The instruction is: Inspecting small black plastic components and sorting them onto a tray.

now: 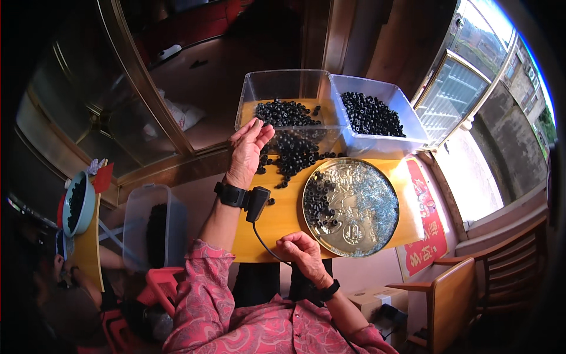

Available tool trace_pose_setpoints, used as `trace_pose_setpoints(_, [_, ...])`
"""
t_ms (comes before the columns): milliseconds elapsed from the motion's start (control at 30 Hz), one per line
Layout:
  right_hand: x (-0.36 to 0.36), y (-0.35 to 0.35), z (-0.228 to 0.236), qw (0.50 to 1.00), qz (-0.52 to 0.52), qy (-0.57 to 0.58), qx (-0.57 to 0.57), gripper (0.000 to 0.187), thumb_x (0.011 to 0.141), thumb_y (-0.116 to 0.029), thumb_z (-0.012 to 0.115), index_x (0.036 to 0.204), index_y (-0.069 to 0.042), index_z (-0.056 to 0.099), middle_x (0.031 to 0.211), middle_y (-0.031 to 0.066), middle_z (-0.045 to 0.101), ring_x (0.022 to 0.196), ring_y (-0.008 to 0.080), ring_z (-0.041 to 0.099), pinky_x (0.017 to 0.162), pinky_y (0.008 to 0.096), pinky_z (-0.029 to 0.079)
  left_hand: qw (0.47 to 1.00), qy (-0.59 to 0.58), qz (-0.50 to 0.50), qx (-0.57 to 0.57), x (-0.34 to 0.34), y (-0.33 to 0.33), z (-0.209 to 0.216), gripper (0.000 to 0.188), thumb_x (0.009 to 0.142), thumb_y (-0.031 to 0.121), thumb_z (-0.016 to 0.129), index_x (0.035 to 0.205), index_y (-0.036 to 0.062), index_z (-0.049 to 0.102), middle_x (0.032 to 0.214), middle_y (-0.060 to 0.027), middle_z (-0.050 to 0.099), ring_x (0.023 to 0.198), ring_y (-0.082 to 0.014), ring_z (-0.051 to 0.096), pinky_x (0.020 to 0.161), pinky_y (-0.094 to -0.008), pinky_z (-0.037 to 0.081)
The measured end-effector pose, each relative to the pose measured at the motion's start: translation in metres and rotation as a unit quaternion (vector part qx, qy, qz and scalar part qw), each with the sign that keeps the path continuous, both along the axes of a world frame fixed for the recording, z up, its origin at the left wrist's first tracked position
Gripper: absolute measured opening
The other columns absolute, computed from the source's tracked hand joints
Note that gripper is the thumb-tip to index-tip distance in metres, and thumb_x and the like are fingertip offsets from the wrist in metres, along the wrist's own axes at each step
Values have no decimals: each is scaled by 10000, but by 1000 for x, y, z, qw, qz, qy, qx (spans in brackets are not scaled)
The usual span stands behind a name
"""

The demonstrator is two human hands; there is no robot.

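My left hand (pixel 247 152) is raised at the near left corner of a clear plastic bin (pixel 286 81), fingers loosely bent and a little apart, with nothing visible in them. Small black ring-shaped parts (pixel 283 112) lie in that bin, and more loose black parts (pixel 295 150) are heaped before it on the yellow table (pixel 259 230). My right hand (pixel 302 251) is at the near left rim of a round metal tray (pixel 354 251), thumb and fingertips pinched together; what they hold is too small to make out. Black parts (pixel 318 203) and tiny shiny bluish pieces (pixel 377 200) lie on the tray.
A bluish-white bin (pixel 413 127) of black parts stands at the back right. On the left are another clear bin (pixel 138 227), a red plastic stool (pixel 162 286) and a light blue basin (pixel 88 203) near another person's arm (pixel 85 283). A wooden chair (pixel 454 295) stands at right.
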State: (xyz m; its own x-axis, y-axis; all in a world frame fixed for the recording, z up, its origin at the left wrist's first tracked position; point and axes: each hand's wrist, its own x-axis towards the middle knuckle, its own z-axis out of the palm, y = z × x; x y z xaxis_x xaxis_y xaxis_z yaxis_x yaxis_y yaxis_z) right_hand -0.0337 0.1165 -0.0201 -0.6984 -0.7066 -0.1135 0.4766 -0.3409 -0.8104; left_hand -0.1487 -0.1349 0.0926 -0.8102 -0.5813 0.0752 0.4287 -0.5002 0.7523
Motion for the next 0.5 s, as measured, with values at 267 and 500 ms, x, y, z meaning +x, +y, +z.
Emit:
trace_pose_setpoints(267, [-5,-1,2,999,-3,40,1,114,955,-62,604,1051,-2,616,1024,84,685,978,149,641,928,301,499,977,-184,21,-105,86,4,-64,160,905,144,684,985,6,685,830,-26,675,684,-79,637,614,-211,546])
trace_pose_setpoints(500, [-2,-3,4,1000,-10,27,1,108,952,-57,605,1048,-7,609,1022,79,684,979,154,649,920,298,503,875,-324,76,-353,114,18,-123,140,896,91,664,956,-32,694,742,-23,651,593,-68,596,538,-198,502])
